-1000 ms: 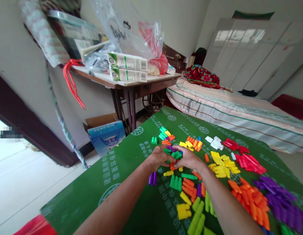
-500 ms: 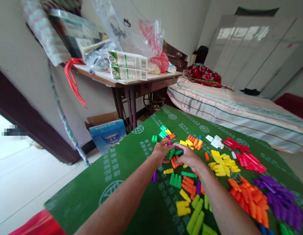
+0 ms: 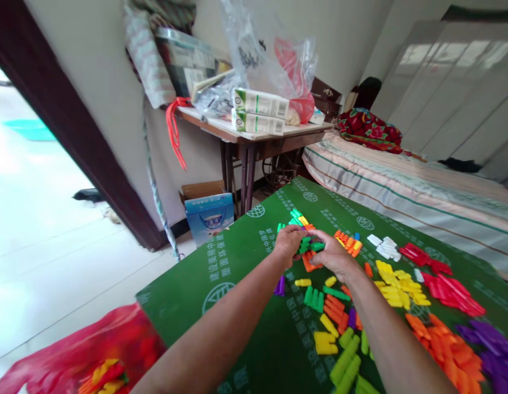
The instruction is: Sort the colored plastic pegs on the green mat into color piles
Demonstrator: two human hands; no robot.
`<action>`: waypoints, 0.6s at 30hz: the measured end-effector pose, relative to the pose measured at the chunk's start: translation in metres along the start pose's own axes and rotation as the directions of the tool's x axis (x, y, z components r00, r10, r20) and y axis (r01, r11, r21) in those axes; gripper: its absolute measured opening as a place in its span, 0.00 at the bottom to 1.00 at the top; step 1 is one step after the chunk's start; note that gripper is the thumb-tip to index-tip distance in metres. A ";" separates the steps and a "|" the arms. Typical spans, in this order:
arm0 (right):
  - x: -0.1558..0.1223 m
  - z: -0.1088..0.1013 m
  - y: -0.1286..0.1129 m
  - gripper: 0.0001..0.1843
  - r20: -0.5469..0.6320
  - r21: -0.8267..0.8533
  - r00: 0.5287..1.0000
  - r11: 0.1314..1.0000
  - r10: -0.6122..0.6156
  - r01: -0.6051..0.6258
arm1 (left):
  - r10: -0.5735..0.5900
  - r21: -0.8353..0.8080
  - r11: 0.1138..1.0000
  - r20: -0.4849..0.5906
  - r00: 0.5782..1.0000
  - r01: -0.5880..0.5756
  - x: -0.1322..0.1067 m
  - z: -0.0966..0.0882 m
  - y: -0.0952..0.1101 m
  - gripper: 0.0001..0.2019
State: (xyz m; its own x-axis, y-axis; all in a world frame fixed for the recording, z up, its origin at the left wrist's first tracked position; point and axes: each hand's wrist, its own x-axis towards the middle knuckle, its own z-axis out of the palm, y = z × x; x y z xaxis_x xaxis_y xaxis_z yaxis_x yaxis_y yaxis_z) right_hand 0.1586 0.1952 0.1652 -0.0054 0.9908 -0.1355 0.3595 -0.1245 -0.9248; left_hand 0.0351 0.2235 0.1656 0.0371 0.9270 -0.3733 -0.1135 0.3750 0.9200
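Observation:
Small bullet-shaped plastic building pieces cover much of the green board. My left hand is curled at the left side of a cluster of green pieces, its fingertips partly hidden. From the right, my right hand closes round the same cluster, thumb low and fingers over the top. Orange pieces show just below the green ones between my hands. Behind my hands lies a joined group of green, yellow and orange pieces. Nearer me are a yellow piece and a row of green pieces.
Sorted piles lie to the right: yellow, red, white, orange and purple. A red bag with pieces sits lower left. Beyond the green board stand a cluttered table and a bed.
The view has turned left, so the scene sits further right and more of the red bag shows. Both hands stay together at the green and orange pieces.

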 end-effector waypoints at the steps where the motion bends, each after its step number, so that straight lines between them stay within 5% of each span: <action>1: 0.001 0.003 -0.006 0.40 0.010 0.014 1.000 1.000 -0.015 0.014 | 0.010 -0.015 1.000 -0.006 1.000 -0.010 -0.003 -0.005 0.005 0.10; 6: 0.006 0.040 -0.046 0.36 0.100 0.055 0.991 0.994 -0.095 0.089 | 0.075 -0.081 0.993 -0.080 0.994 -0.082 -0.026 -0.048 0.026 0.09; 10: -0.005 0.097 -0.081 0.32 0.187 0.041 0.968 0.986 -0.165 0.160 | 0.095 -0.116 0.986 -0.207 0.974 -0.121 -0.058 -0.108 0.032 0.09; 14: -0.038 0.179 -0.115 0.29 0.331 0.136 0.903 0.961 -0.275 0.243 | 0.108 -0.140 0.976 -0.351 0.930 -0.166 -0.113 -0.192 0.031 0.10; 18: -0.092 0.285 -0.126 0.26 0.456 0.271 0.812 0.926 -0.365 0.264 | 0.095 -0.144 0.968 -0.550 0.830 -0.206 -0.187 -0.287 0.007 0.14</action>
State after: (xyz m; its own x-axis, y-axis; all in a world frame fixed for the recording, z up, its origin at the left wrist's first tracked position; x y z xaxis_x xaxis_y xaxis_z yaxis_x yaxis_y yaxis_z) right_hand -0.1520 0.1049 0.1926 -0.5615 0.8249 0.0652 0.0787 0.1316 -0.9882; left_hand -0.2571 0.0509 0.2077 -0.5260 0.8003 -0.2880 -0.2606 0.1707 0.9502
